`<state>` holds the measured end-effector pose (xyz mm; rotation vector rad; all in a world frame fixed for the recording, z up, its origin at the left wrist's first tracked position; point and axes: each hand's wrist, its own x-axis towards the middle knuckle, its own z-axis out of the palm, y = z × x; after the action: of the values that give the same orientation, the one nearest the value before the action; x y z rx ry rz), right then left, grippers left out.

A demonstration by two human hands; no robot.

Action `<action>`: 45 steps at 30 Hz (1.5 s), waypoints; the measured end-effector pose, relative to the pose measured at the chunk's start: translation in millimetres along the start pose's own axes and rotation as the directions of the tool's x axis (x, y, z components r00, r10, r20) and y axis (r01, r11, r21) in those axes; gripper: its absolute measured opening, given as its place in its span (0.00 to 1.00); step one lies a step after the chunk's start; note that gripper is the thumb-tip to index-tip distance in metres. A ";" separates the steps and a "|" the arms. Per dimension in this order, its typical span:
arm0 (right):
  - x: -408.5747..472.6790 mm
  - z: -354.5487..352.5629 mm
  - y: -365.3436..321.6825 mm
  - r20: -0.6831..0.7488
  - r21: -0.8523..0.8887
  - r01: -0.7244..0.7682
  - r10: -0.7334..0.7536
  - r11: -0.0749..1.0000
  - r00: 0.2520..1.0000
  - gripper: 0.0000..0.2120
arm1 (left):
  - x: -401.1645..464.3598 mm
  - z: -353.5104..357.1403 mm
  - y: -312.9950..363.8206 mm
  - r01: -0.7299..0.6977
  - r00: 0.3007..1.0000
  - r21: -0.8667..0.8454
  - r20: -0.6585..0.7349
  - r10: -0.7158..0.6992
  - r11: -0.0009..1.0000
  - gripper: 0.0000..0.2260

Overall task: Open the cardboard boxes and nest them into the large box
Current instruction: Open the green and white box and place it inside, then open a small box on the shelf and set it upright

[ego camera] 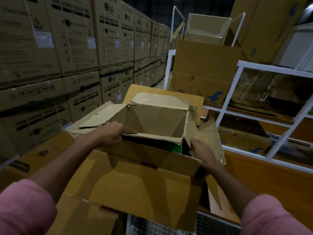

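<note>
Pretty dim overall, with a yellowish-brown cast. Small bright spots at the top right of the frame, likely ceiling lamps [308,6]. Hard dark shadows across the box flap [144,180] at lower centre. Heavy wide-angle bending along the left and right edges. Soft, smeary detail on the stacked cartons [50,48] upper left, printed text barely readable.

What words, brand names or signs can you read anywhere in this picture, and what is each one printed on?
"LG": on the stacked cartons at left.
"WASHING MACHINE": on the same cartons' sides, clearest on a lower carton.
Blue "f" logo: on a flattened box in the white rack.
White stickers and fine print: too blurred to read.
</note>
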<state>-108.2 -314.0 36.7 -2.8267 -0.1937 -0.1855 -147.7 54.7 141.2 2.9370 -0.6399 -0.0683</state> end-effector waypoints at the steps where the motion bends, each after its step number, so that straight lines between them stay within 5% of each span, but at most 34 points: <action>1: -4.6 -8.5 -2.2 -0.099 -0.041 0.018 -0.022 0.999 0.995 0.07 | -1.2 0.3 -3.0 0.014 1.000 -0.004 -0.007 -0.014 1.000 0.34; 4: -7.5 -31.9 5.0 -0.285 -0.203 0.060 -0.118 0.977 0.951 0.19 | 0.0 6.2 -2.6 0.042 0.999 -0.011 -0.005 -0.042 0.999 0.35; 11: -11.2 -63.1 20.5 0.130 -0.408 0.024 0.032 0.912 0.991 0.21 | 13.1 22.2 40.6 0.008 0.997 0.026 0.077 -0.010 1.000 0.28; 15: -19.1 -63.5 28.7 0.201 -0.381 0.016 0.066 0.925 0.977 0.20 | 20.3 31.1 64.8 0.021 0.986 0.112 0.163 -0.039 0.994 0.17; 18: -30.3 -64.2 35.7 0.112 -0.341 0.034 0.004 0.940 0.994 0.18 | 22.2 32.1 91.6 -0.036 0.968 0.047 0.248 0.023 0.998 0.30; 21: -51.3 -65.9 45.6 -0.083 -0.214 0.027 -0.046 0.976 0.996 0.21 | 17.7 31.0 143.7 -0.108 0.991 -0.187 0.053 0.120 0.976 0.43; 26: -91.3 -70.7 76.3 -0.290 -0.041 0.031 -0.042 0.999 0.956 0.29 | 35.7 53.5 247.1 -0.156 0.932 0.068 -0.319 0.169 0.985 0.33; 29: -122.0 -80.6 116.0 -0.326 0.012 -0.008 0.012 1.000 0.945 0.30 | 54.1 76.0 313.2 -0.225 0.880 0.117 -0.401 0.253 0.967 0.31; 45: -321.1 -129.9 433.1 -0.301 0.110 -0.490 0.498 0.865 0.813 0.42 | 153.7 231.0 627.5 -0.348 0.913 0.075 -0.199 0.356 0.934 0.37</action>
<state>-371.7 -799.5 -12.3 -2.6556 0.6048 -0.5089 -282.7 -602.7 -1.5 2.7572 -1.1306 0.2894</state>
